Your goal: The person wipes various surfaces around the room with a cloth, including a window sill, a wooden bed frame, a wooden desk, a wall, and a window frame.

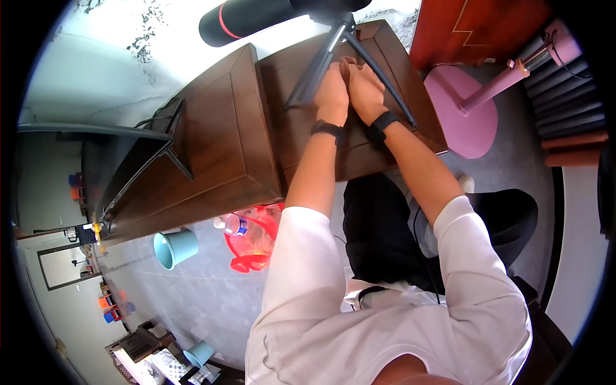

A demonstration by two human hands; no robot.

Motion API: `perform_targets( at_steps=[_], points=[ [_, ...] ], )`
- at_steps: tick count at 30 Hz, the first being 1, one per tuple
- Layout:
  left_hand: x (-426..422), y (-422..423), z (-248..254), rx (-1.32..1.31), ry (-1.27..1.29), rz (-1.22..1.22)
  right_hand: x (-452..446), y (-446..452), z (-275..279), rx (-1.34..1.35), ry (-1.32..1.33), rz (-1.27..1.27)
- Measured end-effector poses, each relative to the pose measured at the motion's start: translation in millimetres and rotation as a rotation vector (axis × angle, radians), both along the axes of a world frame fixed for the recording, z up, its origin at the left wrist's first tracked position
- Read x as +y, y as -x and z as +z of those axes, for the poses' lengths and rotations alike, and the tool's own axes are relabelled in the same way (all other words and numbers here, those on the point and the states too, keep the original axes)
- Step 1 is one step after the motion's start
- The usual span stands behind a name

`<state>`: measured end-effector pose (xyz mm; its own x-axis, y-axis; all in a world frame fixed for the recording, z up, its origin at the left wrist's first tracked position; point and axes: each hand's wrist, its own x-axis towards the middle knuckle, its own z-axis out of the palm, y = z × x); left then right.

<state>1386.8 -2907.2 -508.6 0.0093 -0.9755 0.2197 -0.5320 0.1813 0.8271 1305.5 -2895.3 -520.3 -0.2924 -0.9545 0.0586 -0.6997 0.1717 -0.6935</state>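
My left hand and my right hand are side by side, touching or nearly so, over the dark wooden cabinet top. Both sets of fingers curl inward at the far end. Whatever they hold, if anything, is hidden. The hands sit between the spread legs of a tripod, which carries a thick black tube with a red ring. One tripod leg passes close along my left hand, another beside my right. Each wrist wears a black band.
Leftward, a lower wooden top bears a thin black stand. Below hang or stand a red-handled clear bag with a bottle and a light-blue bin. A pink round-based stand is at right.
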Motion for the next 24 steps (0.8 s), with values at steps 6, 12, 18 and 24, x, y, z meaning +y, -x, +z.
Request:
perform_targets(
  at_steps=[6, 12, 18, 24],
  points=[
    [29.5, -11.2, -24.4, -0.33, 0.014, 0.039, 37.4, 8.3, -24.7, 0.379, 0.151, 0.099],
    [126.2, -30.4, -16.1, -0.486, 0.138, -0.02, 119.0, 12.5, -13.3, 0.378, 0.082, 0.272],
    [207.8, -72.5, 12.8, -0.553, -0.072, -0.093, 184.3, -4.3, 10.1, 0.137, 0.039, 0.476],
    [231.0, -140.3, 91.1, -0.49, 0.123, 0.05, 188.9, -69.5, 67.2, -0.138, 0.282, 0.583]
  ],
)
